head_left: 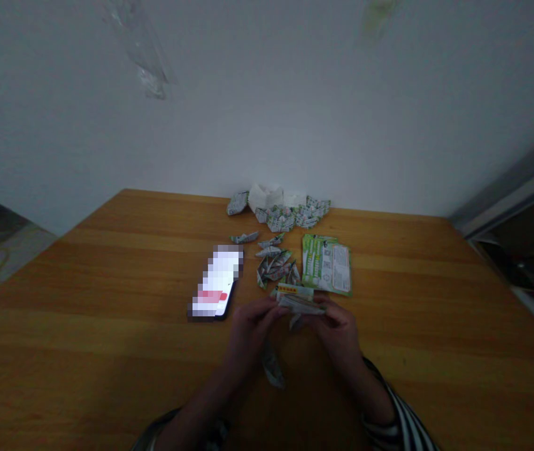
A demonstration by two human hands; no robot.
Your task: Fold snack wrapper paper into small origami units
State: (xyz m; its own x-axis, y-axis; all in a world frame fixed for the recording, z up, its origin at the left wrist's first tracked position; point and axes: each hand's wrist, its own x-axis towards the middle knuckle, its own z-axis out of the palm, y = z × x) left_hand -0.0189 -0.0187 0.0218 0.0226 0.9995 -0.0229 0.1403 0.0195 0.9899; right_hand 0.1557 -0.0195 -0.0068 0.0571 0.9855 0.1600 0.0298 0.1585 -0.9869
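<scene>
Between my two hands is a folded piece of printed paper (302, 305), held just above the table. My left hand (251, 326) pinches its left end, with fingers closed. At its right end, my right hand (339, 329) grips it between thumb and fingers. Just beyond the hands lie several small folded paper pieces (276, 266), pointed like little boats. Another folded paper piece (273, 368) rests nearer me, beside my left wrist. Right of the pile is a stack of flat green and white printed sheets (327, 264).
A phone (215, 282) with a lit, blurred screen lies left of the paper pieces on the wooden table (107, 313). Against the wall (267, 94) sit more folded printed papers (282, 218) and crumpled white tissue (265, 195). Clear tape (147, 62) hangs on the wall.
</scene>
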